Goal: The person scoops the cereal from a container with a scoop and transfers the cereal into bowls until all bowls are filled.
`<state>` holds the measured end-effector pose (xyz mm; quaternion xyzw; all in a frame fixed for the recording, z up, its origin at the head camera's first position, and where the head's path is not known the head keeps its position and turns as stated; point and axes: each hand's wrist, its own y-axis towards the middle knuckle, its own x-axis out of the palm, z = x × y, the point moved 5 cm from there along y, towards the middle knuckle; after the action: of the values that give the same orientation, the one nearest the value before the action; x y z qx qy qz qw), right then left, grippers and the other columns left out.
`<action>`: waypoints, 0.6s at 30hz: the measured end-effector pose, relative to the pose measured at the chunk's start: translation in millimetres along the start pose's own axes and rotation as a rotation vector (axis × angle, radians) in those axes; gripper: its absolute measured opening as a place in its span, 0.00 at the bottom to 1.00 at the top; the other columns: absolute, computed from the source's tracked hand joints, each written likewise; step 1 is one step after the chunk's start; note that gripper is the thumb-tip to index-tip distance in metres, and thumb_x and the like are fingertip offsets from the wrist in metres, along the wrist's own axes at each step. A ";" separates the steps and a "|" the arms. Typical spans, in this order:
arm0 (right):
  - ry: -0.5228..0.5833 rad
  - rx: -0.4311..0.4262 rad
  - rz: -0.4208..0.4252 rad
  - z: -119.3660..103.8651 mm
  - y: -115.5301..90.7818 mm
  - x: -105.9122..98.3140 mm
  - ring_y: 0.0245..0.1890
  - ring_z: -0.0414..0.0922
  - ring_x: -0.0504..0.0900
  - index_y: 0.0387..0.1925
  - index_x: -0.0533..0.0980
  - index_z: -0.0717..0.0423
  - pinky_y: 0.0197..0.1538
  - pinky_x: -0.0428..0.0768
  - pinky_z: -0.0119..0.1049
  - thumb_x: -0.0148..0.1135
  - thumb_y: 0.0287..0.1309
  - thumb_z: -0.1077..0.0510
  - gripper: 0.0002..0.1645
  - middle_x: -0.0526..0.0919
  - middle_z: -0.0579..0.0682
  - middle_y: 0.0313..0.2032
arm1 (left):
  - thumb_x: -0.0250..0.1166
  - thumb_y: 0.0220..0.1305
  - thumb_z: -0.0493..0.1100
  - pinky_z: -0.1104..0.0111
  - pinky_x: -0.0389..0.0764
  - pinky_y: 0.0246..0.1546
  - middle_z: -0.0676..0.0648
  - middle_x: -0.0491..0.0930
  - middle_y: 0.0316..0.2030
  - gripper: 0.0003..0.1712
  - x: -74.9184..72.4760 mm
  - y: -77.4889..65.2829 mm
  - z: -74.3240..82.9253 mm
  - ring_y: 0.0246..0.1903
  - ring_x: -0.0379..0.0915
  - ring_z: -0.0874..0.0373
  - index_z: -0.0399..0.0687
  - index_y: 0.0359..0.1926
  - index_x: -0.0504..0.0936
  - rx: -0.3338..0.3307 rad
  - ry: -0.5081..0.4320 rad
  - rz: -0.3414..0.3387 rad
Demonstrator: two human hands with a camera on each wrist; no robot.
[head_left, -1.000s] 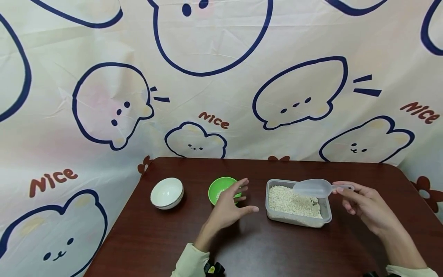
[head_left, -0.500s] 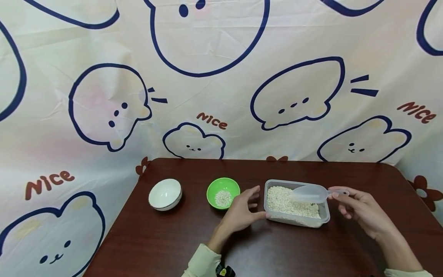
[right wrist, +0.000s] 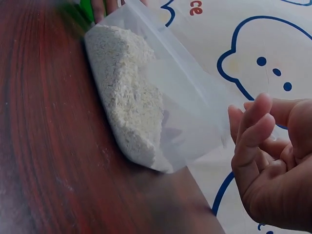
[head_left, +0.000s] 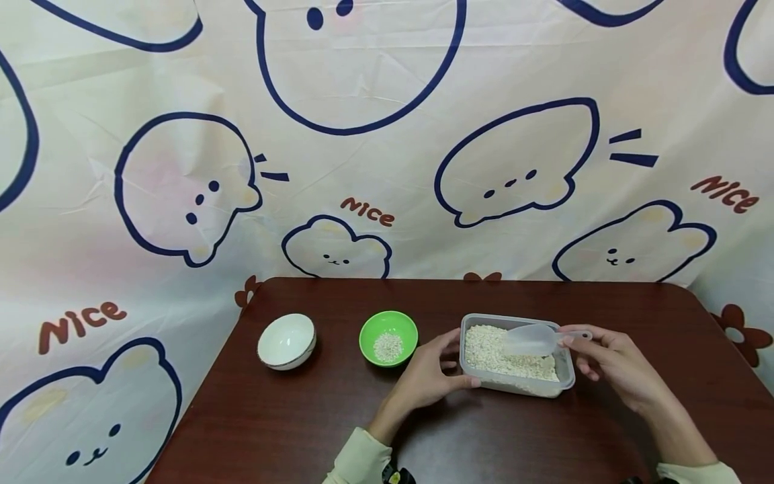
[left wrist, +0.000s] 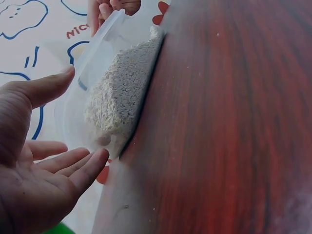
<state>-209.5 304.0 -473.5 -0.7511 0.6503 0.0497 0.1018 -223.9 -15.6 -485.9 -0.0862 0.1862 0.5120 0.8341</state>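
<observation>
A clear plastic container [head_left: 520, 386] of pale grain, probably oats or rice, stands on the table. My left hand [head_left: 428, 373] is at its left end, thumb at the front and fingers toward the back side. In the left wrist view the fingers [left wrist: 87, 170] are nearly straight and the fingertips lie close to the wall; contact is hard to tell. My right hand [head_left: 625, 366] pinches the handle of a translucent scoop [head_left: 532, 340] over the container's right end. The scoop's bowl points left, its front at or just above the grain. In the right wrist view the scoop is hard to make out.
Left of the container stands a green bowl [head_left: 370, 331] with a little grain in it. Farther left is a white bowl [head_left: 287, 339]. The dark wooden table [head_left: 290, 423] ends at a printed cloth [head_left: 417, 168] behind.
My left hand has moved right, from in front of the green bowl to the container's left end. My right hand has brought the scoop left and slightly lower, tilting its front toward the grain.
</observation>
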 end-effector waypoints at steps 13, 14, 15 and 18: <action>-0.001 -0.016 -0.062 -16.0 15.2 27.8 0.23 0.34 0.77 0.65 0.76 0.70 0.23 0.80 0.32 0.60 0.81 0.53 0.25 0.85 0.47 0.28 | 0.84 0.58 0.41 0.67 0.89 0.57 0.39 0.76 0.73 0.56 4.3 2.3 -2.5 0.65 0.83 0.48 0.45 0.82 0.64 -0.007 -0.042 0.004; 0.001 -0.008 -0.066 -17.1 16.3 30.2 0.23 0.34 0.78 0.65 0.76 0.70 0.24 0.80 0.32 0.60 0.80 0.53 0.26 0.85 0.48 0.27 | 0.84 0.58 0.41 0.67 0.89 0.58 0.39 0.75 0.74 0.56 4.5 2.4 -2.6 0.65 0.83 0.47 0.45 0.82 0.64 -0.007 -0.044 0.004; 0.002 0.002 -0.069 -18.1 17.2 32.2 0.23 0.34 0.78 0.65 0.76 0.71 0.24 0.81 0.32 0.61 0.80 0.53 0.26 0.86 0.49 0.27 | 0.84 0.58 0.41 0.67 0.89 0.58 0.40 0.75 0.74 0.56 4.6 2.6 -3.2 0.64 0.84 0.48 0.45 0.82 0.64 -0.010 -0.045 0.004; 0.006 0.032 -0.071 -20.0 19.1 36.4 0.23 0.34 0.80 0.66 0.75 0.72 0.25 0.83 0.32 0.61 0.80 0.52 0.28 0.87 0.50 0.29 | 0.84 0.58 0.42 0.69 0.89 0.57 0.41 0.76 0.73 0.56 4.2 3.0 -3.6 0.63 0.85 0.51 0.47 0.82 0.64 -0.010 -0.035 0.005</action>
<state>-224.0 261.9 -463.2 -0.7722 0.6242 0.0334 0.1134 -225.7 -12.1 -490.8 -0.0810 0.1692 0.5167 0.8354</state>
